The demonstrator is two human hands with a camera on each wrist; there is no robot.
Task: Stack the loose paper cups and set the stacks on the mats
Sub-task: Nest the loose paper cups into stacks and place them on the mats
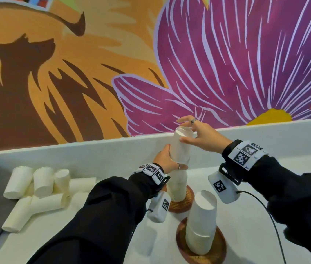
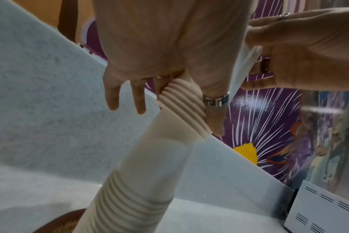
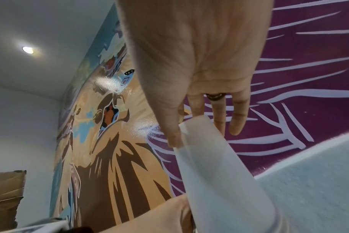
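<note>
White paper cups form a tall stack (image 1: 179,180) on the far woven mat (image 1: 186,201), and we steady its top part with both hands. Our left hand (image 1: 165,161) curls round the ribbed rims midway up. Our right hand (image 1: 198,134) pinches the top cup (image 1: 181,145) between thumb and fingers near its closed end. Nearer us, a 2nd stack (image 1: 201,223) stands upside down on the near mat (image 1: 217,252). Loose cups (image 1: 42,185) lie jumbled on the white desk (image 1: 246,216) to the left, below a painted wall (image 1: 227,63).
</note>
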